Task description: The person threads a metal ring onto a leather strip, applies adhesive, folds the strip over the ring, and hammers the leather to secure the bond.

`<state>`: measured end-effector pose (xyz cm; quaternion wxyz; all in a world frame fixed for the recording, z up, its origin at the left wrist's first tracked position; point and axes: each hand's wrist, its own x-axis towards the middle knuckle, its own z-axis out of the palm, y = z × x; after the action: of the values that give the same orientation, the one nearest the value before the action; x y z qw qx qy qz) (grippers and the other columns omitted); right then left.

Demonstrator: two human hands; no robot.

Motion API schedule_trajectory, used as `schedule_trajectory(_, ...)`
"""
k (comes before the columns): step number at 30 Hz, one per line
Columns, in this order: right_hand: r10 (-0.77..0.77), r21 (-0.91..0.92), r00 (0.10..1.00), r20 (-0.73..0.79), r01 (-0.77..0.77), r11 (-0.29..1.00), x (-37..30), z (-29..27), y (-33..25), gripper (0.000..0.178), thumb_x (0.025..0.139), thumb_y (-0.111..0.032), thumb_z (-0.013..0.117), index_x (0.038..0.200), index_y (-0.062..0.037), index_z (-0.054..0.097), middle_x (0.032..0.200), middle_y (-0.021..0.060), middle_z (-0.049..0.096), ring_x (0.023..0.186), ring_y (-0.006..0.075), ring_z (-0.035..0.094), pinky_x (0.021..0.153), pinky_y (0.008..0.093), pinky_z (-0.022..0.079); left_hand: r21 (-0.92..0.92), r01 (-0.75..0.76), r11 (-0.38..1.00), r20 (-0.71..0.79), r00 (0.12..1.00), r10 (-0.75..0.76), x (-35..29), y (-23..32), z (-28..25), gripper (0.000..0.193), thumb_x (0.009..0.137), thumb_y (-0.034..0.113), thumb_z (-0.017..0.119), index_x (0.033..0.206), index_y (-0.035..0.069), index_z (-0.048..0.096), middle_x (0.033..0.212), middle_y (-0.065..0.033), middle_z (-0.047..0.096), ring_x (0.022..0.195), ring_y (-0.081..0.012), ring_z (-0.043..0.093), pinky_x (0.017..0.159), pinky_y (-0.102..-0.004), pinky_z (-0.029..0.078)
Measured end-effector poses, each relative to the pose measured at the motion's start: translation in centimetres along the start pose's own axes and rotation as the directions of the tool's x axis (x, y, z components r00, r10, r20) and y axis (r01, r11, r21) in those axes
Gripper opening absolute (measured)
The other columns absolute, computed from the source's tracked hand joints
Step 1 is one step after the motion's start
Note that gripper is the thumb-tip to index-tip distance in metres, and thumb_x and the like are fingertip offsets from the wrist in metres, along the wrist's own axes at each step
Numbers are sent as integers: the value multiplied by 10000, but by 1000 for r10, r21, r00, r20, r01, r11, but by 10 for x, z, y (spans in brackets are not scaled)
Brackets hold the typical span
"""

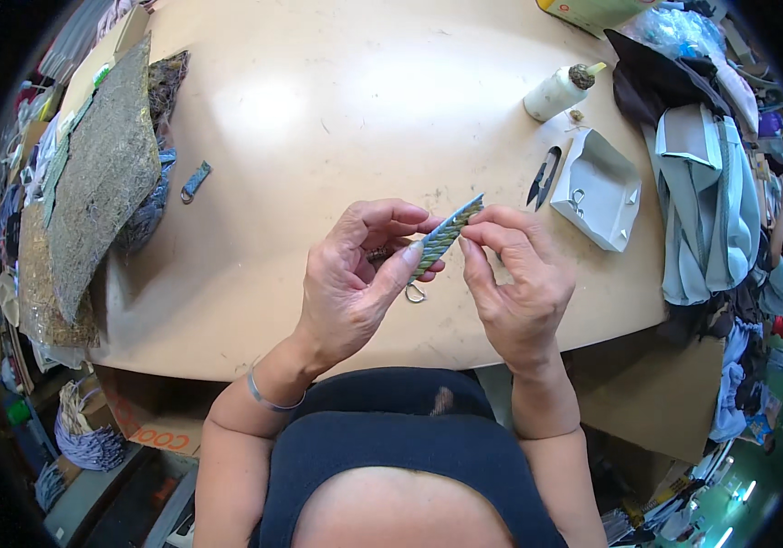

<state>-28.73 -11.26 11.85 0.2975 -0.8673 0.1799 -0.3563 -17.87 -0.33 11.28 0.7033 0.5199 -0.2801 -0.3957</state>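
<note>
A short woven strap (442, 239), green and yellowish with a light blue edge, is held slantwise in front of me above the table. My left hand (347, 276) grips its lower part, thumb pressed on the woven face and fingers curled behind. A metal ring (416, 292) hangs just under this lower end and looks joined to it, though the fingers hide the join. At the upper right end, the thumb and forefinger of my right hand (521, 279) pinch together at the strap's edge. Whether they also hold a thread is too small to make out.
To the right lie black thread snips (545, 176), a white tray (612, 169) with metal rings, a white bottle (556, 94) and grey-green fabric pieces (704, 219). On the left are a small blue strap with a ring (196, 182) and a large rough grey sheet (113, 173).
</note>
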Motion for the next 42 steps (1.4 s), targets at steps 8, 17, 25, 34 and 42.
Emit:
schedule_trajectory(8,-137,-166,990,-44,128,978,-3,12,-1,188,619,90,597,787,18,555,830,123,556,672,256,572,602,306,473,-28,-9,1000,8,1000,9,-1,-1,-1,237,825,-42,471,1055,-27,419,961,-152,558,801,-180,594,722,-281,516)
schedule_trajectory(17,217,333,963,161,-260,906,-5,-33,9,121,625,72,550,722,0,553,756,98,579,677,184,575,620,245,443,-56,44,997,-2,999,-45,-1,-1,-6,236,827,-10,455,1057,2,403,989,-210,550,777,-219,607,683,-302,523)
schedule_trajectory(25,116,93,993,-9,-115,989,3,-8,-3,115,670,90,600,760,20,587,813,85,563,697,146,555,619,246,452,4,-22,1000,65,998,22,-3,-6,2,249,832,-25,461,1070,4,396,1050,-208,531,880,-217,582,740,-318,522)
schedule_trajectory(34,40,-54,999,-23,-41,998,5,1,-3,121,656,76,620,744,-3,593,786,80,575,654,170,572,576,255,458,17,-78,997,28,997,78,-4,-8,5,244,819,-53,483,1056,-20,431,1015,-145,561,868,-162,579,752,-270,512)
schedule_trajectory(42,142,209,990,1,-140,968,5,-1,5,133,622,96,574,714,3,547,822,102,574,687,195,581,616,260,464,-28,-62,998,19,998,62,-5,-6,3,259,825,-46,475,1075,-17,416,999,-152,566,834,-171,591,736,-278,510)
